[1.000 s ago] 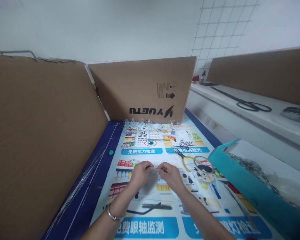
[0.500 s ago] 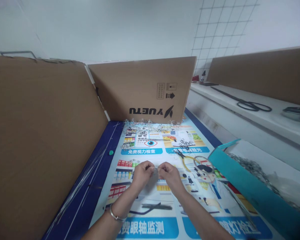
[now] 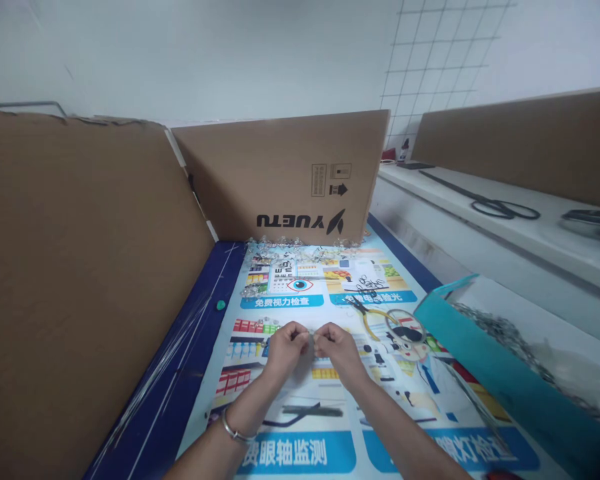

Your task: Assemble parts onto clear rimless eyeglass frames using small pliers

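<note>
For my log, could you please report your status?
Left hand and right hand pinching, fingertips close together. Anything held: too small to tell. Pliers lying beyond right hand, not between hands.

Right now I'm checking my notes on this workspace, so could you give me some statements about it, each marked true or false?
1. A bracelet circles the left wrist. True.
2. The open teal box is to the left of both hands. False: it is to their right.
3. The scissors lie on the white ledge. True.
4. The right hand grips the yellow-handled pliers. False: they lie on the printed sheet.
5. The left hand is close to the right. True.
</note>
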Available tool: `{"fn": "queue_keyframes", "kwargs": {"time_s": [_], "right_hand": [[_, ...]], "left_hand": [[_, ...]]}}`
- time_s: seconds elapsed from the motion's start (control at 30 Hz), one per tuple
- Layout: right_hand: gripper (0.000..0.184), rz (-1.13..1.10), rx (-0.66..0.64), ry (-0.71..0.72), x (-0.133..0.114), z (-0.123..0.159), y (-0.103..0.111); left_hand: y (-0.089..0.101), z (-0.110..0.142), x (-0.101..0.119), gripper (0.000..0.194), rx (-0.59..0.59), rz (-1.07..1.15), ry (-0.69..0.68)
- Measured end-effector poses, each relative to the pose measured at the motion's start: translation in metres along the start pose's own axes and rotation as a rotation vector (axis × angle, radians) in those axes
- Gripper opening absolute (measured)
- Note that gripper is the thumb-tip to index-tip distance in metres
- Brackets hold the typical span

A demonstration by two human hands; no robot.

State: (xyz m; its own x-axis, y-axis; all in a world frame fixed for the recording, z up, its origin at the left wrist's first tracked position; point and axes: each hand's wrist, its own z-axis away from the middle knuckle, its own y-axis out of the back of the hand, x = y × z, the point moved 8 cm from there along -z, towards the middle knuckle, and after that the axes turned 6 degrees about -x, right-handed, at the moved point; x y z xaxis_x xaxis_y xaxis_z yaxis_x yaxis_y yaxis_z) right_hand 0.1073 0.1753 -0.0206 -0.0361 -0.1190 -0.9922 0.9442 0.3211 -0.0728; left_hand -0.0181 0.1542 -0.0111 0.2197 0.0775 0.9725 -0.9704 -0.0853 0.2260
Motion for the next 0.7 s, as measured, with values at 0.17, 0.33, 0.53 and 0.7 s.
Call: {"fn": "queue_keyframes", "kwargs": {"time_s": [0.17,0.33,0.53,0.7], "right_hand": [[0.008,-0.001,-0.003,-0.004,0.002,-0.001,-0.001],[0.011,0.015,-0.004,-0.014,0.004,-0.001,-0.001],[0.011,0.05,-0.008,-0.045,0.006,-0.002,0.0],[0.011,0.232,-0.017,-0.107,0.011,-0.006,0.005]], "left_hand": [[0.002,0.001,0.001,0.007,0.028,-0.034,0.016],[0.001,0.001,0.0,0.007,0.031,-0.018,0.011],[-0.002,-0.005,-0.009,0.006,-0.028,-0.033,-0.005],[0.0,-0.008,-0.015,0.009,-0.088,-0.108,0.021]]}}
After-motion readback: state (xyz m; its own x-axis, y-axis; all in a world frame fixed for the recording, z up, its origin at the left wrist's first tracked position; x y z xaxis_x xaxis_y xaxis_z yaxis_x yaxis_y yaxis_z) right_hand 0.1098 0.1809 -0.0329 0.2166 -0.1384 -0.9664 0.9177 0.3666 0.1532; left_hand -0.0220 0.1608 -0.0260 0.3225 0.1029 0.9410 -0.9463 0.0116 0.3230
